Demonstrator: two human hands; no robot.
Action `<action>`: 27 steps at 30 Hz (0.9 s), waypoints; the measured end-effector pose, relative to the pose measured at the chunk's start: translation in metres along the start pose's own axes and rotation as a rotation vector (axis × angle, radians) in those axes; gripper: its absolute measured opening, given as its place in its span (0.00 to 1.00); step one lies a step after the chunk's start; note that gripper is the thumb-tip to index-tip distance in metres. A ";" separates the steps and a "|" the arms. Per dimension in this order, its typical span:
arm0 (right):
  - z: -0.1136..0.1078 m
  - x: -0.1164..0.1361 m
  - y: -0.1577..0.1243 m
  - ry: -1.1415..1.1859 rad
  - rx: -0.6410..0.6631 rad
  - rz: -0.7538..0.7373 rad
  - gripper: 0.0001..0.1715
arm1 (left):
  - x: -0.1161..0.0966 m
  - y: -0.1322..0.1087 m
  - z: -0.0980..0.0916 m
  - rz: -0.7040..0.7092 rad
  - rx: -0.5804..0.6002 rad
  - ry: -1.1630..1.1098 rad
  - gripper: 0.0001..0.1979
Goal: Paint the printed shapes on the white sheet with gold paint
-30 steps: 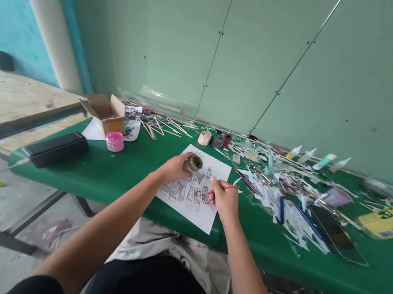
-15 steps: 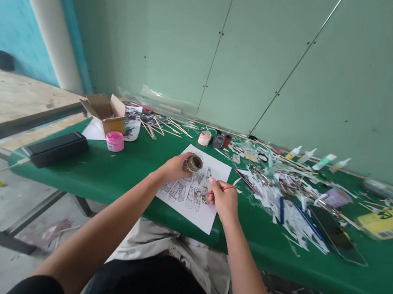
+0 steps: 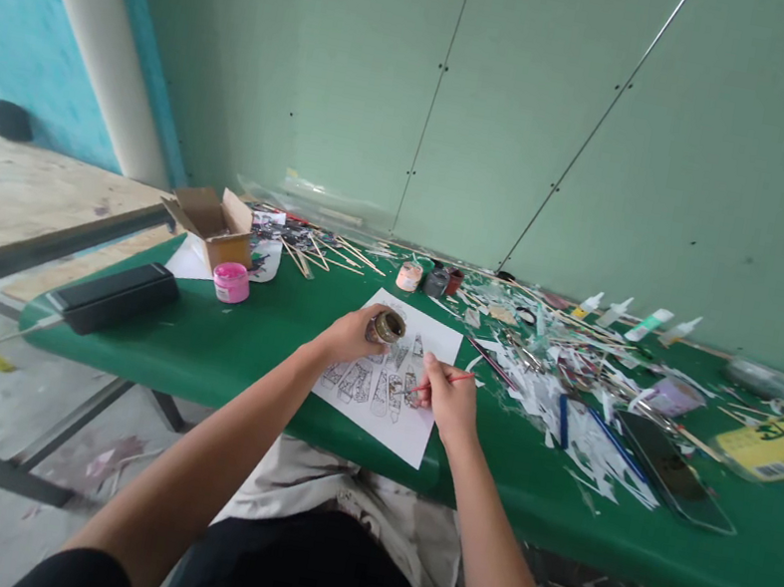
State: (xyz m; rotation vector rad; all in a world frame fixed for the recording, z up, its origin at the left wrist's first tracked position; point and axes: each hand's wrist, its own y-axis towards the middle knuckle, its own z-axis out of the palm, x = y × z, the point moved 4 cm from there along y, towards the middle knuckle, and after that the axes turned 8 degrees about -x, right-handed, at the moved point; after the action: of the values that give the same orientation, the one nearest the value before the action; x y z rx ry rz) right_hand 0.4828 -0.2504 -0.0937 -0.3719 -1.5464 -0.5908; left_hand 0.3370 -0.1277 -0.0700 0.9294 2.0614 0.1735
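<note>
A white sheet (image 3: 406,428) printed with black line drawings lies on the green table (image 3: 262,342) in front of me. My left hand (image 3: 353,332) is closed round a small open paint pot (image 3: 386,326) held just above the sheet's far edge. My right hand (image 3: 447,400) pinches a thin red-handled brush (image 3: 445,379), whose tip rests on the drawings near the sheet's middle.
A pink paint pot (image 3: 231,282) and an open cardboard box (image 3: 214,224) stand at the left, with a black case (image 3: 112,296) near the table's corner. More pots (image 3: 429,280) sit behind the sheet. Paper scraps, sticks, glue bottles (image 3: 649,324) and a phone (image 3: 671,471) crowd the right.
Both hands stay almost where they were. The brush tip has shifted only slightly over the drawings.
</note>
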 end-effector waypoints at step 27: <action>-0.002 -0.006 0.004 -0.108 -0.021 -0.018 0.28 | 0.000 0.001 0.000 -0.018 0.012 0.016 0.30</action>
State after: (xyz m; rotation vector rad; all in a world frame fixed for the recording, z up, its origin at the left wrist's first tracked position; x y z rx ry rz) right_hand 0.4867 -0.2475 -0.0990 -0.4120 -1.6490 -0.6092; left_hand 0.3375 -0.1273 -0.0693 0.9195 2.0866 0.1599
